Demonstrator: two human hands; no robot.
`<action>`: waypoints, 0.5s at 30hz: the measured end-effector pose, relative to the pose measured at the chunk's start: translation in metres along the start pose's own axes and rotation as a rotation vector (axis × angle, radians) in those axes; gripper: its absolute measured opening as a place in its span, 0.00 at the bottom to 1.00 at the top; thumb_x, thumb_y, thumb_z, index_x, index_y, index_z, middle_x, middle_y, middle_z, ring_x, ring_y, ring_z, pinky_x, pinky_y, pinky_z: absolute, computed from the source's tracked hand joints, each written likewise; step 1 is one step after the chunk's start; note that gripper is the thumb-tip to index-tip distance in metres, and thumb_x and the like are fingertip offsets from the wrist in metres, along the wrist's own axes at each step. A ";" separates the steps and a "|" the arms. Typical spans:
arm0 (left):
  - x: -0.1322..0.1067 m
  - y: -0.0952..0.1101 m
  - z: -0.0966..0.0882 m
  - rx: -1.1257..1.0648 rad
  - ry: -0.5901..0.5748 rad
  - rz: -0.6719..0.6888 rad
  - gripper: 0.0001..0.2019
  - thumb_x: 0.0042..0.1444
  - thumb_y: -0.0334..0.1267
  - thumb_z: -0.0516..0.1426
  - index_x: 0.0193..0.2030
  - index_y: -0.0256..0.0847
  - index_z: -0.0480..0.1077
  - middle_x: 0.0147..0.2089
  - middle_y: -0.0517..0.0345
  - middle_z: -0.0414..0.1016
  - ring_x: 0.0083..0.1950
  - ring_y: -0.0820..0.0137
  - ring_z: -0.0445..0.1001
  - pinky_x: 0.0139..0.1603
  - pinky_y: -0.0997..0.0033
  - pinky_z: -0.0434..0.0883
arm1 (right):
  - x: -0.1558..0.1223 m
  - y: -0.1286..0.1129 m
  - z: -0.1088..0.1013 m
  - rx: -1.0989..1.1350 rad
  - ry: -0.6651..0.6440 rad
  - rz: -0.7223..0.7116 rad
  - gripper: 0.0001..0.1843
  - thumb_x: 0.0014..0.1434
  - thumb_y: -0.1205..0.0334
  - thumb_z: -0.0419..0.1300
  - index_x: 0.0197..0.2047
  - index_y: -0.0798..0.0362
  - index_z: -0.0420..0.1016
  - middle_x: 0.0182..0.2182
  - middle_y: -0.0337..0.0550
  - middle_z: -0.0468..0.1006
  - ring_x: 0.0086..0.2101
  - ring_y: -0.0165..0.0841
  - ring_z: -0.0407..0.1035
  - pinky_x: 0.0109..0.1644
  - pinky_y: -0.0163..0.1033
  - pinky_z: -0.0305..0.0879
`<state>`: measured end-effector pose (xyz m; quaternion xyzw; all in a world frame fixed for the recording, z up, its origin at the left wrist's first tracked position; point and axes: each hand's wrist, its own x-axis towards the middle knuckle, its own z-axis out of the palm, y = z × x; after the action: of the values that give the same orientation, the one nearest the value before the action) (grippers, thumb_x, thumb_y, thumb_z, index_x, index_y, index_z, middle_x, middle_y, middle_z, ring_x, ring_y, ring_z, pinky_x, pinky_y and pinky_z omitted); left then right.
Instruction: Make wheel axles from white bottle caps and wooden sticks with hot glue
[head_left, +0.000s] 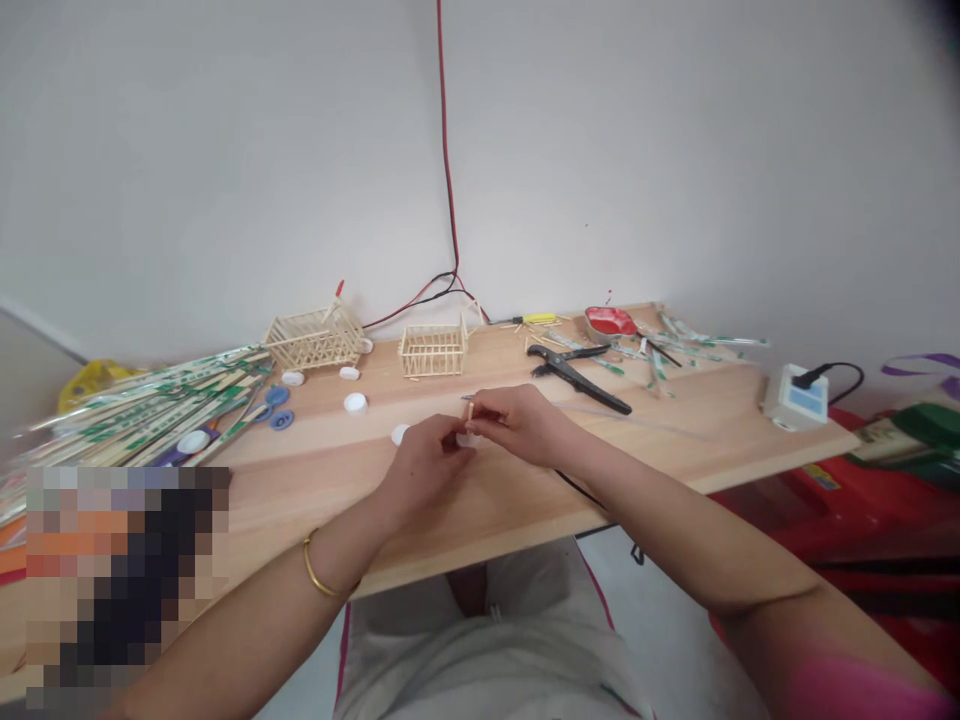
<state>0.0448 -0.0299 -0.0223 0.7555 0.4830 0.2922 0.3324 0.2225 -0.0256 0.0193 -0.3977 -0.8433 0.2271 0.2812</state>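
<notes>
At the middle of the table, my left hand [427, 462] and my right hand [519, 420] meet with fingers closed. A short wooden stick [470, 411] stands upright between the fingertips of my right hand. My left fingers grip a white bottle cap [469, 440] just below the stick, partly hidden by both hands. Whether the stick sits in the cap, I cannot tell. Just left of my left hand lies another white cap [400, 434], and a further white cap [355, 402] rests beyond it.
A cart of thin sticks [315, 338] and an open stick box [433, 352] stand at the back. Black cutters [581, 380], a red-stained dish [610, 321] and a white box [796, 398] are rightward. Wrapped chopsticks [172, 395] and blue caps [279, 408] lie left. Wires [448, 170] hang behind.
</notes>
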 end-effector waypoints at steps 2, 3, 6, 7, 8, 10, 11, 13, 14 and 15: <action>0.000 0.003 -0.001 0.059 0.013 0.043 0.10 0.49 0.33 0.57 0.39 0.40 0.72 0.32 0.59 0.74 0.32 0.69 0.69 0.34 0.71 0.63 | -0.003 0.001 -0.002 0.001 0.005 0.001 0.05 0.56 0.69 0.56 0.30 0.55 0.72 0.25 0.36 0.74 0.27 0.26 0.65 0.32 0.30 0.55; 0.000 0.004 -0.002 0.102 0.016 0.078 0.10 0.50 0.34 0.56 0.41 0.41 0.72 0.33 0.59 0.75 0.34 0.68 0.69 0.35 0.70 0.63 | -0.004 0.002 -0.002 0.000 0.009 0.006 0.05 0.56 0.69 0.55 0.30 0.55 0.72 0.25 0.36 0.74 0.27 0.26 0.65 0.32 0.30 0.54; 0.000 0.004 -0.002 0.246 -0.005 0.183 0.12 0.53 0.35 0.55 0.44 0.42 0.72 0.38 0.57 0.76 0.40 0.65 0.70 0.43 0.65 0.63 | -0.004 0.005 -0.001 0.009 0.009 0.019 0.05 0.56 0.69 0.55 0.31 0.55 0.72 0.24 0.36 0.73 0.26 0.26 0.64 0.32 0.30 0.54; 0.000 0.003 -0.001 0.278 -0.027 0.204 0.11 0.54 0.35 0.55 0.43 0.41 0.72 0.38 0.57 0.76 0.41 0.64 0.70 0.45 0.64 0.62 | -0.004 0.006 0.000 0.009 -0.001 0.022 0.05 0.56 0.69 0.55 0.31 0.55 0.72 0.24 0.36 0.73 0.26 0.26 0.64 0.32 0.30 0.54; 0.000 0.002 0.000 0.301 -0.048 0.214 0.09 0.54 0.35 0.55 0.41 0.41 0.73 0.36 0.56 0.76 0.40 0.65 0.70 0.45 0.64 0.62 | -0.004 0.008 0.002 0.002 -0.016 0.022 0.05 0.56 0.69 0.56 0.30 0.55 0.72 0.24 0.36 0.73 0.26 0.26 0.64 0.32 0.30 0.54; -0.001 -0.001 0.004 0.347 -0.055 0.205 0.06 0.53 0.35 0.56 0.36 0.39 0.74 0.35 0.54 0.75 0.40 0.64 0.69 0.45 0.63 0.62 | -0.004 0.012 0.007 -0.026 -0.052 0.015 0.05 0.56 0.69 0.56 0.29 0.55 0.71 0.25 0.36 0.73 0.27 0.26 0.64 0.32 0.30 0.53; -0.001 -0.002 0.006 0.375 -0.043 0.191 0.06 0.52 0.36 0.57 0.34 0.38 0.74 0.36 0.53 0.74 0.41 0.64 0.68 0.45 0.63 0.62 | -0.004 0.014 0.009 -0.043 -0.070 0.014 0.05 0.55 0.69 0.56 0.29 0.55 0.71 0.25 0.36 0.73 0.27 0.26 0.64 0.32 0.30 0.52; -0.002 -0.004 0.008 0.428 -0.021 0.161 0.06 0.51 0.38 0.58 0.32 0.37 0.74 0.37 0.51 0.73 0.42 0.62 0.67 0.44 0.62 0.62 | -0.004 0.017 0.012 -0.074 -0.102 0.014 0.05 0.55 0.70 0.56 0.29 0.55 0.71 0.24 0.37 0.73 0.27 0.27 0.65 0.31 0.31 0.51; -0.002 -0.004 0.009 0.449 -0.020 0.150 0.07 0.50 0.39 0.59 0.31 0.37 0.74 0.37 0.51 0.72 0.42 0.62 0.66 0.44 0.62 0.62 | -0.004 0.017 0.013 -0.086 -0.113 0.013 0.05 0.55 0.70 0.56 0.29 0.55 0.71 0.24 0.37 0.74 0.27 0.27 0.65 0.31 0.31 0.51; -0.002 -0.005 0.008 0.463 -0.025 0.143 0.08 0.49 0.40 0.60 0.31 0.37 0.74 0.36 0.51 0.72 0.41 0.62 0.66 0.43 0.62 0.62 | -0.003 0.018 0.013 -0.094 -0.123 0.009 0.05 0.56 0.70 0.57 0.29 0.55 0.72 0.25 0.38 0.74 0.27 0.27 0.65 0.31 0.31 0.51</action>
<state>0.0481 -0.0317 -0.0315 0.8476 0.4780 0.1870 0.1347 0.2253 -0.0201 -0.0022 -0.3995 -0.8671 0.2124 0.2086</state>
